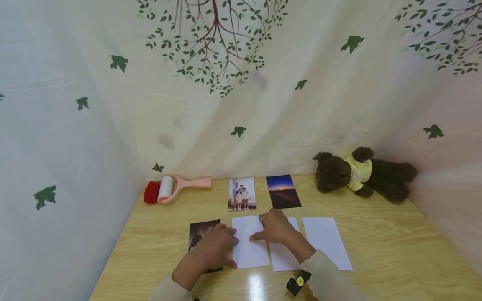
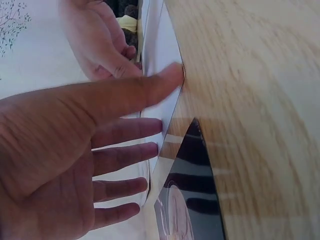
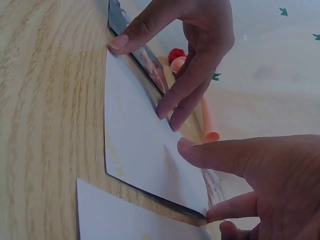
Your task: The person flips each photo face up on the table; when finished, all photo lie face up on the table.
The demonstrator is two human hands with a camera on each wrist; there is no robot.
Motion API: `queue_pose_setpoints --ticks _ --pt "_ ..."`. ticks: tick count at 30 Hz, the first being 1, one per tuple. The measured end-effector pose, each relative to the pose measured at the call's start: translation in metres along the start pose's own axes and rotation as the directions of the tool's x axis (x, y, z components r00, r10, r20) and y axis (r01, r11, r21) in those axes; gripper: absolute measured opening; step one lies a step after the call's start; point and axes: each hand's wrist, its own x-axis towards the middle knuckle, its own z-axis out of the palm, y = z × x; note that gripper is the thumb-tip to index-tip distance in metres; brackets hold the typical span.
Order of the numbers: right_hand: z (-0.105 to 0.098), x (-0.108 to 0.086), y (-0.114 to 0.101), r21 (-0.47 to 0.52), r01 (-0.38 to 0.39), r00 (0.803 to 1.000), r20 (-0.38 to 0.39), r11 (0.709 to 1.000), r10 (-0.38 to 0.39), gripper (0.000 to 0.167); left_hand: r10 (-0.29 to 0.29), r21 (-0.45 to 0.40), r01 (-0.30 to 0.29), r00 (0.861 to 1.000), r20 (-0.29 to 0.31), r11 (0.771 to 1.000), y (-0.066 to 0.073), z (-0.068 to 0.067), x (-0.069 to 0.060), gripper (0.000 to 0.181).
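While both hands are held low over the near part of the pale wood-grain worktop (image 1: 380, 246), the white rectangular paper card (image 1: 250, 255) is framed between them, plain side up, with faint yellow marks visible near an edge in the right wrist view. It is placed second from the left in the near row, between a dark photo print (image 1: 196, 232), partly covered by the left hand (image 1: 212, 247), and a second white card (image 1: 283, 259), partly covered by the right hand (image 1: 278, 227); a third white card (image 1: 326, 242) is laid at the right end.

The left hand is spread, its fingers nearly straight, its thumb tip set at the near left corner and its fingertips by the left edge. The thumb and fingers of the right hand are parted, with a fingertip set at the far right corner. No firm pinch is shown; how hard the card is pressed cannot be told.

Very little weight is to be expected, with the thin, springy stiffness of photo paper: a slight bend would probably be forgiven, a crease would not. On the smooth worktop it is likely to be slid easily, yet lifted less easily. It is best held by opposite edges or corners, so that the hidden face, perhaps glossy, is not smudged.
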Motion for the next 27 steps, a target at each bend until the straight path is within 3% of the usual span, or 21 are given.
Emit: queue_pose_setpoints --ticks 3,14,21,27 --pt "0.000 0.000 -0.001 -0.012 0.023 1.000 0.004 1.000 -0.023 0.065 -0.010 0.013 0.010 1.000 -0.008 1.000 0.001 0.000 0.002 0.064" --pt "0.002 0.002 -0.002 0.125 -0.038 0.999 -0.010 0.991 0.039 0.069 -0.003 -0.003 0.003 0.999 -0.042 1.000 0.004 -0.002 0.000 0.062" --pt "0.013 0.006 -0.006 0.242 -0.053 0.995 -0.071 0.969 0.072 0.048 -0.009 0.011 0.009 0.999 -0.046 1.000 0.003 -0.002 -0.001 0.062" --pt "0.016 0.006 -0.006 0.273 -0.054 0.991 -0.106 0.961 0.086 0.049 0.008 -0.032 -0.010 0.998 -0.066 0.999 0.003 -0.003 -0.002 0.053"
